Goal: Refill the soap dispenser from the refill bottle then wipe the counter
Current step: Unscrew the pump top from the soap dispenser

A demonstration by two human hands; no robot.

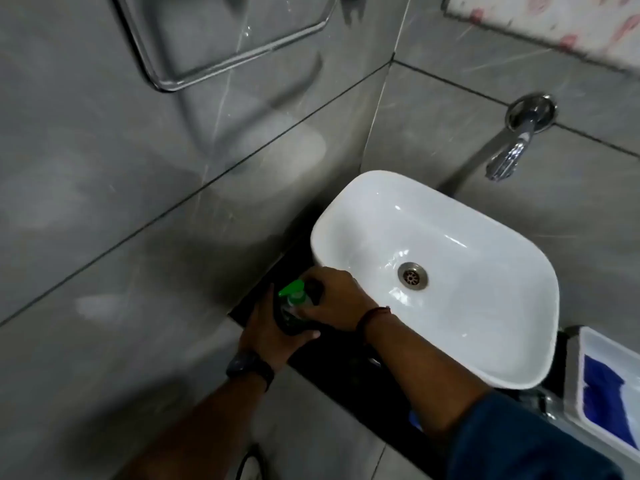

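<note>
A blue sleeve (519,441) fills the near right corner, the nearest thing in view; from it one bare forearm runs up and left to the right hand (334,299), which wears a dark cord bracelet (372,317) at the wrist; a second forearm comes up from the near left, ending in the left hand (268,329) with a dark wristwatch (249,367) on it. There are two hands, one soap dispenser (294,306), one white basin (440,271) and one chrome tap (512,147) on the far right wall; no second bottle can be made out. The dispenser stands on the black counter (349,362), just left of the basin and near the grey tiled wall; its green pump head (291,289) shows between the hands, and the body below looks dark and is partly hidden. The left hand is curled around the lower body from the near left side, thumb laid across the front, fingers closed on it; the right hand comes over from the right, fingers bent down around the neck beside the pump, touching it; how tightly it pinches cannot be told through the blur. One chrome towel rail (221,39) hangs on the far left wall; one white tray with a blue cloth (602,389) sits at the right edge, right of the basin.
</note>
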